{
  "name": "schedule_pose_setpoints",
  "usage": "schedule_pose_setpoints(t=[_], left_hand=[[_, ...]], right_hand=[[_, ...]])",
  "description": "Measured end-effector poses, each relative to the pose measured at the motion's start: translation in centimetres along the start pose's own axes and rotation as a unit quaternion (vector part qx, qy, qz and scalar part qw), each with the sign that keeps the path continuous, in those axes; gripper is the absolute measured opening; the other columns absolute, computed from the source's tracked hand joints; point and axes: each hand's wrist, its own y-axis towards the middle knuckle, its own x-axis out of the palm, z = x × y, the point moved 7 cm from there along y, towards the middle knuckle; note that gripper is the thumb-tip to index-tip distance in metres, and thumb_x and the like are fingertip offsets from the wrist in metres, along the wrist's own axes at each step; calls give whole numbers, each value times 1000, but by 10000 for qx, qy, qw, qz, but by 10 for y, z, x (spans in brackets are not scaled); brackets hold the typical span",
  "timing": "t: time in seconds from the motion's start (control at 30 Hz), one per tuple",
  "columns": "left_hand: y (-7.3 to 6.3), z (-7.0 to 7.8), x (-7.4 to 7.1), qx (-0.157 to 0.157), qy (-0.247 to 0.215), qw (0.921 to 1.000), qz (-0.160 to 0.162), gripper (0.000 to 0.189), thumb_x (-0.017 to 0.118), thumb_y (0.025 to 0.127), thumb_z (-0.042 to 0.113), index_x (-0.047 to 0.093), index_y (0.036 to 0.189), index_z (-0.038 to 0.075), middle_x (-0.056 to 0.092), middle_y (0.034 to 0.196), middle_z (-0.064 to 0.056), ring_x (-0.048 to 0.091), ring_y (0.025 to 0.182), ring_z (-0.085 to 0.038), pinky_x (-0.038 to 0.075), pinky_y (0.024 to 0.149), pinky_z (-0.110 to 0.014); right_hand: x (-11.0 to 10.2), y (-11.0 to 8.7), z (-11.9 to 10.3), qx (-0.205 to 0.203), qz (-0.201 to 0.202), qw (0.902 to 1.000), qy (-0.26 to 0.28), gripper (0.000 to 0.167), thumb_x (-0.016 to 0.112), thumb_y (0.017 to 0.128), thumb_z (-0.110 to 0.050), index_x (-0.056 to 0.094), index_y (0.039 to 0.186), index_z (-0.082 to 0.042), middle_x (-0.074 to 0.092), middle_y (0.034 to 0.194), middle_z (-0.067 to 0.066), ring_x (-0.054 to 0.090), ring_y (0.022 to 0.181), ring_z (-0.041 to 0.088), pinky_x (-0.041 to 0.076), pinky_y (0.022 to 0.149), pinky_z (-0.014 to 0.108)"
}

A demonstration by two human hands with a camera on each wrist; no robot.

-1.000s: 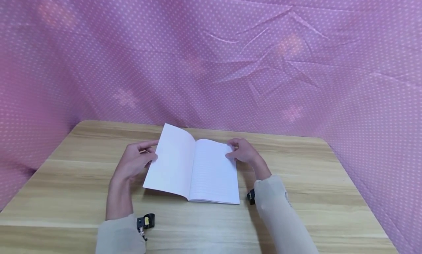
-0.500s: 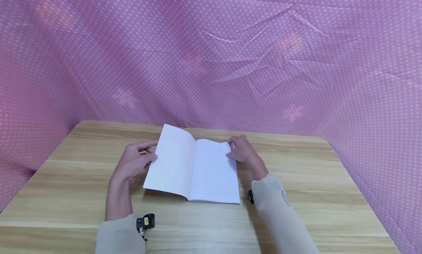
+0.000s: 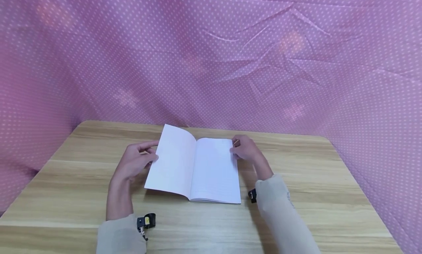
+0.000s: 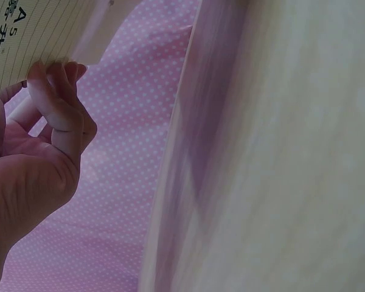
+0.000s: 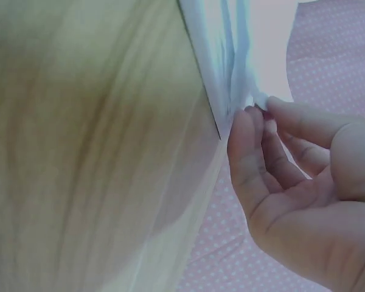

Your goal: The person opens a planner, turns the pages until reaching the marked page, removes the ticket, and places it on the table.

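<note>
A notebook (image 3: 215, 173) lies spread at the middle of the table, its right page faintly ruled. Its left side, a blank white leaf (image 3: 173, 162), stands raised at a slant. My left hand (image 3: 132, 161) grips that leaf by the outer edge, thumb in front and fingers behind. From below, the left wrist view shows the cover (image 4: 24, 45) with printed lines and "A5" lettering against my fingertips. At the notebook's upper right edge, my right hand (image 3: 248, 150) pinches page edges between thumb and fingers. Fanned pages (image 5: 238, 48) show beside the fingertips in the right wrist view.
The wood-grain table (image 3: 204, 228) has rounded far corners. A pink dotted cloth (image 3: 211, 63) hangs behind it and along both sides. Small black devices sit at the left wrist (image 3: 145, 221) and right wrist (image 3: 252, 195).
My right hand first bent up the right page's upper corner, then shifted slightly right; the page now lies flatter with its corner straight. The left hand keeps holding the raised leaf.
</note>
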Motion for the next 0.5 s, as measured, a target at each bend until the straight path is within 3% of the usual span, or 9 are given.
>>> schedule_pose_setpoints(t=[0.17, 0.3, 0.5], left_hand=[[0, -1, -1, -58, 30, 10000, -4, 55, 61, 89, -2, 55, 143, -1, 55, 103, -14, 40, 58, -7, 45, 55, -24], [0, 0, -2, -41, 10, 10000, -26, 55, 62, 89, -2, 54, 143, -1, 55, 103, -14, 45, 63, -10, 46, 56, -24], [0, -1, -1, -72, -16, 10000, -39, 56, 62, 88, -2, 55, 143, -1, 55, 104, -14, 47, 65, -11, 49, 58, -25]], right_hand=[[-3, -2, 1, -165, -222, 9952, 936, 29, 62, 97, -1, 57, 124, 9, 64, 104, 20, 68, 83, 29, 61, 82, 42], [-4, -4, -1, -67, -343, 9878, 1517, 25, 61, 98, -1, 57, 121, 8, 63, 99, 16, 66, 85, 27, 59, 88, 47], [-3, -5, -1, 167, -478, 9730, 2252, 18, 61, 99, -2, 58, 114, 7, 61, 88, 10, 62, 79, 22, 59, 85, 43]])
